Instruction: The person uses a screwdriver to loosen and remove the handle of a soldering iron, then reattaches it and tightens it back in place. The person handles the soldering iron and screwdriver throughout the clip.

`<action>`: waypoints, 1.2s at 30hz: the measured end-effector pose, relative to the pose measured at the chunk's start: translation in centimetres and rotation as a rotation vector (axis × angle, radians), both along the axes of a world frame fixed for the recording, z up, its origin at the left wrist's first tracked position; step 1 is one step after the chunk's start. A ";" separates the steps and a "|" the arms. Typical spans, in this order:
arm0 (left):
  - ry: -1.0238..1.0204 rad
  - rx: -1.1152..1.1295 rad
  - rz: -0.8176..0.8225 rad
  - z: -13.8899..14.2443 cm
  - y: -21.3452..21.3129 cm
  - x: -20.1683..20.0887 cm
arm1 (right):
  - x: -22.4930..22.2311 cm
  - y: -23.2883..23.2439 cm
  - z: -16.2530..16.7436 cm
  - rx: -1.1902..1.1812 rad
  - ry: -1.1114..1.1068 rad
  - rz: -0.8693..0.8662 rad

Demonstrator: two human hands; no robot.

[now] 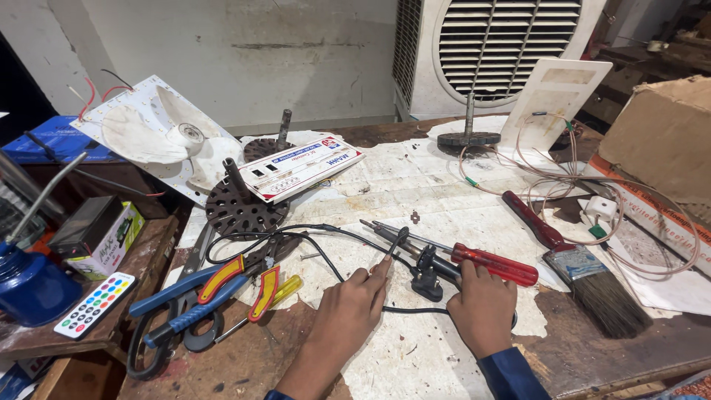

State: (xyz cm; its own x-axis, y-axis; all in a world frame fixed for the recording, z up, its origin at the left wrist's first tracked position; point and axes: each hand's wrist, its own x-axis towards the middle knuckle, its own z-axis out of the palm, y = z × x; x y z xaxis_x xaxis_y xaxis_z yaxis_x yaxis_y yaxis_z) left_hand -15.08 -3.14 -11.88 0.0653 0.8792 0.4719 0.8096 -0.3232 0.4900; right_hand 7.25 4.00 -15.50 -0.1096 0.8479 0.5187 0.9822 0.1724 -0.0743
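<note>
My left hand [346, 311] rests on the worn bench with its fingertips pinching a thin metal probe tip [396, 242] that points up and right. My right hand [483, 305] is closed around a black cable [296, 231] just below a black plug [427, 275]. Right above both hands lie a red-handled screwdriver [489, 263] and a soldering-iron-like tool with a long metal shaft [392, 231]. The black cable loops left toward the pliers.
Blue-and-yellow pliers [207, 290] and scissors lie at the left. Nearby are a dark rotor disc [243, 207], a white panel [300, 167], a paintbrush [585, 278], a tangle of thin wire [592, 185], a cardboard box [659, 141], an air cooler [496, 52], a remote [95, 304] and a blue oil can [29, 285].
</note>
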 end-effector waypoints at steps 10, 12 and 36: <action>-0.056 -0.044 0.003 0.0 0.4 -0.3 | 0.1 0.8 -0.6 0.003 0.030 -0.002; -0.073 -0.055 -0.008 -0.3 0.6 -0.4 | 0.3 1.2 -1.3 0.031 0.028 -0.002; -0.090 0.061 0.001 -0.8 1.1 0.8 | 2.7 5.6 -3.3 -0.126 -0.103 -0.128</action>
State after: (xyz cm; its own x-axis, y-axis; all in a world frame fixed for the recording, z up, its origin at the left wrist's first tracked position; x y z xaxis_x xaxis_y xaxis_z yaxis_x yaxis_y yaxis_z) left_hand -14.27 -2.07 -12.72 0.0194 0.8489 0.5283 0.7636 -0.3536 0.5403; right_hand 9.92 9.56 -18.76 -0.0435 0.9158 0.3994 0.9990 0.0411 0.0146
